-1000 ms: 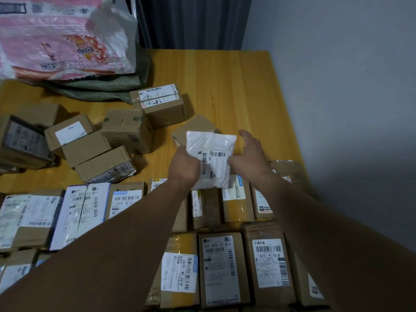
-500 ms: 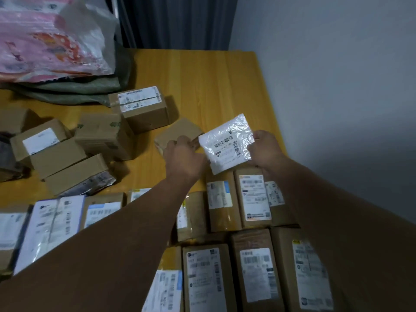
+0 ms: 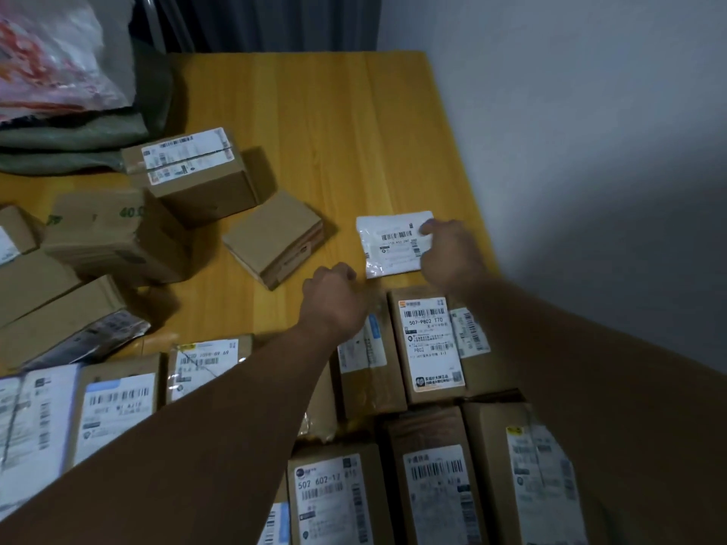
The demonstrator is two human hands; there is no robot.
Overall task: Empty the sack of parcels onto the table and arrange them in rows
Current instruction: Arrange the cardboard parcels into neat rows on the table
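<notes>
Nearest, along the near edge of the tabletop (image 3: pixel 334 112), a row of labelled cardboard parcels (image 3: pixel 334 501) stood side by side, labels up. Just beyond, a second row (image 3: pixel 429 344) touched the first; both forearms crossed over these rows.

The left hand (image 3: pixel 334 298) sat over the far end of the second row, back up, fingers clenched under, nothing seen in it. It was just beside the near left corner of the white packet (image 3: pixel 393 245); contact could not be told.

The right hand (image 3: pixel 452 255) grasped the white packet by its right side, a fingertip on top at the far right corner. The packet lay label up, flat or nearly flat on bare wood just past the second row, near the right edge of the tabletop, most of it left of the grip.

Left of the packet, apart from it, lay a flat brown box (image 3: pixel 275 238). Further left, loose boxes (image 3: pixel 192 167) were in a jumble. At the far left corner lay a green sack (image 3: pixel 78 139) with a pink-and-white plastic bag (image 3: pixel 51 61) on top.
</notes>
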